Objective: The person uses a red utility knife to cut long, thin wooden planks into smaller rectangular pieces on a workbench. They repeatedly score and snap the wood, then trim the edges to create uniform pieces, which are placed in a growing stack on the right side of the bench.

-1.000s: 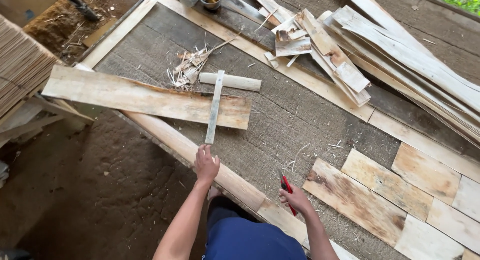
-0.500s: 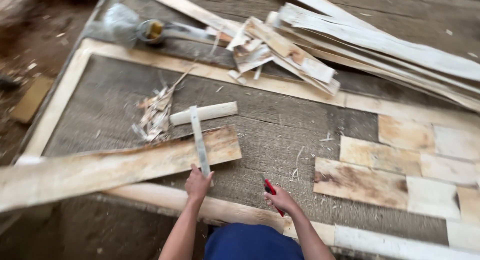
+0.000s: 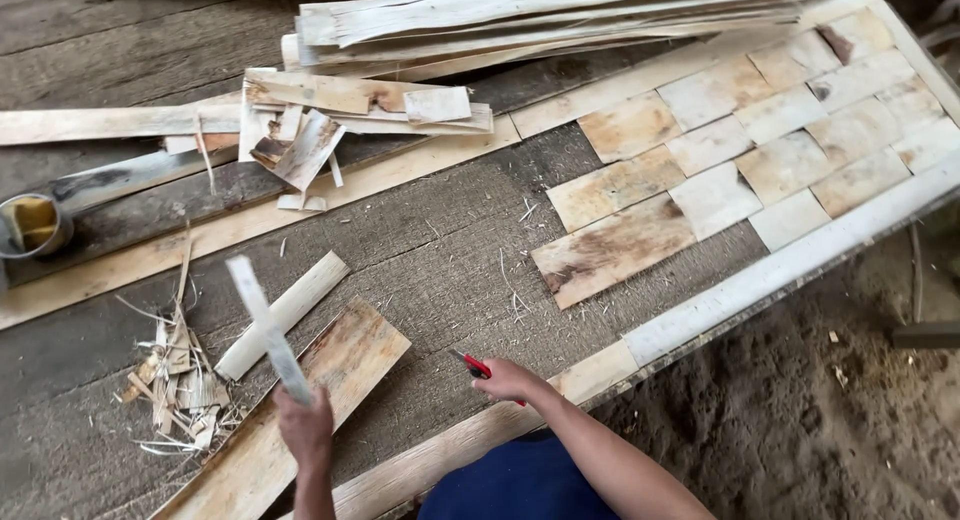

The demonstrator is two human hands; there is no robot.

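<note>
Pale ruler strip (image 3: 265,328) gripped at its lower end by left hand (image 3: 305,430)
Likely light, stiff (slightly blurred); right hand (image 3: 510,380) closed around red-handled knife (image 3: 472,364).

Rough woodworking workshop: stacked veneer strips (image 3: 560,20), shavings (image 3: 175,380).

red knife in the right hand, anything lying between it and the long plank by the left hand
Nothing visible does. Between the red knife in the right hand and the long plank lies only bare grey matting. The left hand holds a pale ruler-like strip above the plank, not in between.
</note>
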